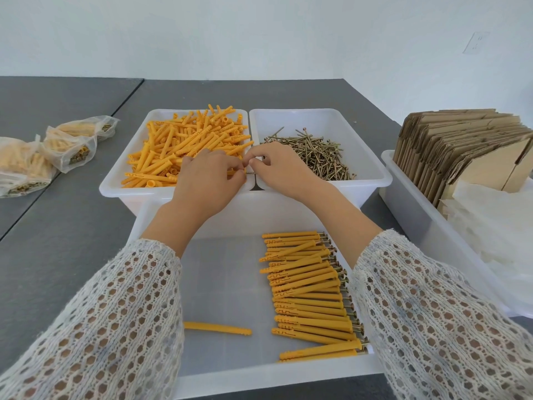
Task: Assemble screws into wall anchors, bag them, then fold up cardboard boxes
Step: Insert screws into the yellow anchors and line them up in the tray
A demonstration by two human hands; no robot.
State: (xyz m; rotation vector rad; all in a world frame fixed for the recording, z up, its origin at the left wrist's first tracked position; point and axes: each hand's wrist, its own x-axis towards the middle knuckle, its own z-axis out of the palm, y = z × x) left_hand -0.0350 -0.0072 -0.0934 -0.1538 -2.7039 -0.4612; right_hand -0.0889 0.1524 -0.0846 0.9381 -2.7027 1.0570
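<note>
My left hand (206,180) grips a yellow wall anchor (232,172), mostly hidden under its fingers. My right hand (278,167) pinches a brass screw (250,173) whose tip meets the anchor's end, above the gap between two white bins. The left bin (115,183) holds several loose yellow anchors (184,142). The right bin (372,168) holds a heap of screws (314,155). A near white tray (230,379) holds a row of several anchors with screws in them (308,287) and one lone anchor (217,328).
Filled plastic bags (67,145) of anchors lie on the grey table at the left. A white bin (418,215) at the right holds flat cardboard boxes (450,142) standing on edge and a stack of clear bags (496,229). A white wall stands behind.
</note>
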